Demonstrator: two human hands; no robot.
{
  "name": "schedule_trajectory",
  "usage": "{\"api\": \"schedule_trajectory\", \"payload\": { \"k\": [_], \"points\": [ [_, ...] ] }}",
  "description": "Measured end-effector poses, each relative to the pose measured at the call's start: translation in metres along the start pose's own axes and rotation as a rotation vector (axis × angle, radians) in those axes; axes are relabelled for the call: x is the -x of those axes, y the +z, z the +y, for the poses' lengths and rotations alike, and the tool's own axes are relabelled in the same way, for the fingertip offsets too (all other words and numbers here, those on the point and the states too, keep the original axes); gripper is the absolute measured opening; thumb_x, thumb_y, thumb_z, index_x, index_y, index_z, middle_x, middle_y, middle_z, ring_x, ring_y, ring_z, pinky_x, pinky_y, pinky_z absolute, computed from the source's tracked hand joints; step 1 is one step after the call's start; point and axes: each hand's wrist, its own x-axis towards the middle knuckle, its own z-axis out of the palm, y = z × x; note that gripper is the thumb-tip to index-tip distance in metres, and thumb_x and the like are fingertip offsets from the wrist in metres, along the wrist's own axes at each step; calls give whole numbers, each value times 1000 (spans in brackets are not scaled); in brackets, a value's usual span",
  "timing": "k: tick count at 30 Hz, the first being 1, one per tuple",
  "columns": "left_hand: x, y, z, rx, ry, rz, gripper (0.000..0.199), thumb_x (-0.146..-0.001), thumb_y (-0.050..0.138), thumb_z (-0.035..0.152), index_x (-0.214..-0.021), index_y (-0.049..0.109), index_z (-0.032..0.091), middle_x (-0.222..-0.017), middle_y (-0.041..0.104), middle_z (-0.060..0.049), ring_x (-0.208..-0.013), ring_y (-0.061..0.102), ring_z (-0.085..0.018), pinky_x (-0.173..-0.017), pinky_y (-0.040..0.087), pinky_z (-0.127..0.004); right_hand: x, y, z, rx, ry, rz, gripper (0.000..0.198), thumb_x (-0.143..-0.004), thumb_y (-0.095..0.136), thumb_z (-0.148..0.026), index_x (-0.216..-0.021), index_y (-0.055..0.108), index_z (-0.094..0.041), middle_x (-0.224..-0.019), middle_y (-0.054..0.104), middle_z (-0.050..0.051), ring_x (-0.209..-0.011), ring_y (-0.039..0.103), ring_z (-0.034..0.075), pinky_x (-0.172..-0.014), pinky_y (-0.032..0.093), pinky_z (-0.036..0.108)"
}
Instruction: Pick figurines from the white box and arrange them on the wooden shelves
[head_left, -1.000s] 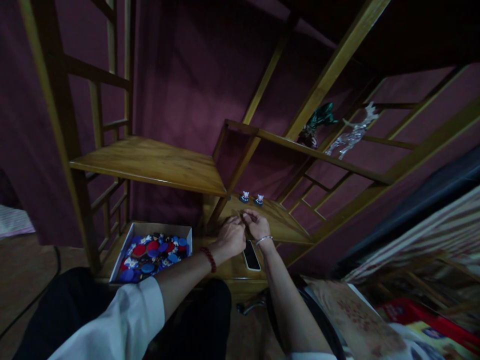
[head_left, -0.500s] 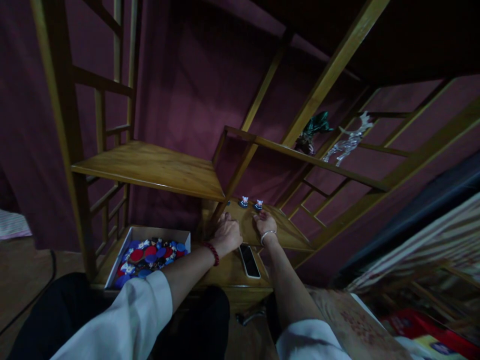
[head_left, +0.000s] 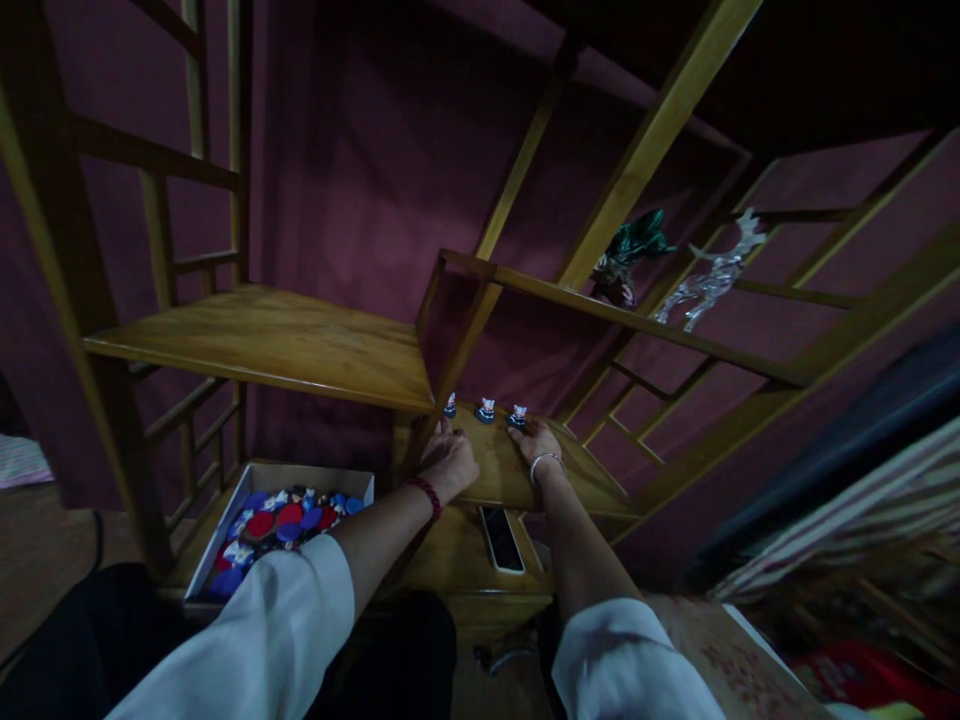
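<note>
Only part of the left figurine (head_left: 451, 406) shows, half lost behind the wooden post (head_left: 456, 362), just off the centre of the view at seven o'clock! The middle figurine (head_left: 485, 411) stands clear at six, the right figurine (head_left: 517, 414) at half past four, all three lined up toward the back of the low shelf (head_left: 499, 475), their details too small and dim to read. Now the left hand (head_left: 451, 462), at half past six: back of the hand uppermost, forearm slanting up from seven, a fingertip poking up near the left figurine, the other fingers mostly hidden; gripping or loose, I cannot tell. Across at half past four, the right hand (head_left: 537, 442) lies low, wrist bent, fingers pointing toward ten and meeting the base of the right figurine; pinched or merely touching, I cannot tell. The left sleeve (head_left: 277, 620) covers the near corner of the box (head_left: 337, 478) at eight, its jumbled discs blurring together. Between the forearms, at six, a phone (head_left: 501, 540) lies flat, and both sleeves run off the bottom edge
</note>
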Motion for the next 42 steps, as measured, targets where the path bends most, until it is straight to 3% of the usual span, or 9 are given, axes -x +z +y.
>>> {"api": "schedule_trajectory", "payload": {
  "k": [3,8,17,29,42],
  "points": [
    [-4,8,1,5,28,-12,42,-69,50,23,-108,56,9,-112,58,-16,-114,43,-29,-99,28,-39,-4,1,-3,48,48,-21,48,-65,63,-39,-107,54,-19,-107,63,11,-102,58,21,-87,43,33],
    [-9,15,2,2,72,-7,35,-77,43,23,-106,56,9,-113,55,-16,-116,40,-27,-102,24,-41,-7,-2,-10,153,10,-63,46,-69,58,-43,-109,56,-19,-103,64,12,-98,59,24,-84,45,36],
    [-8,21,2,-49,81,-22,38,-82,37,25,-113,52,9,-124,48,-18,-117,39,-28,-98,27,-41,-13,-3,-14,326,-7,-67,44,-72,53,-46,-109,58,-22,-104,63,12,-97,59,27,-82,46,37],
    [-4,19,5,-131,92,-25,38,-84,34,22,-115,51,8,-124,48,-18,-115,41,-27,-97,29,-40,-15,-4,-19,343,56,-147,46,-75,50,-43,-113,56,-19,-110,61,11,-105,53,28,-87,41,35],
    [-6,22,3,-101,92,7,36,-84,34,21,-112,52,8,-125,47,-19,-118,39,-28,-97,30,-41,-13,-5,-20,301,44,-138,47,-75,52,-41,-115,54,-18,-111,60,12,-106,53,29,-86,41,38]
  ]
}}
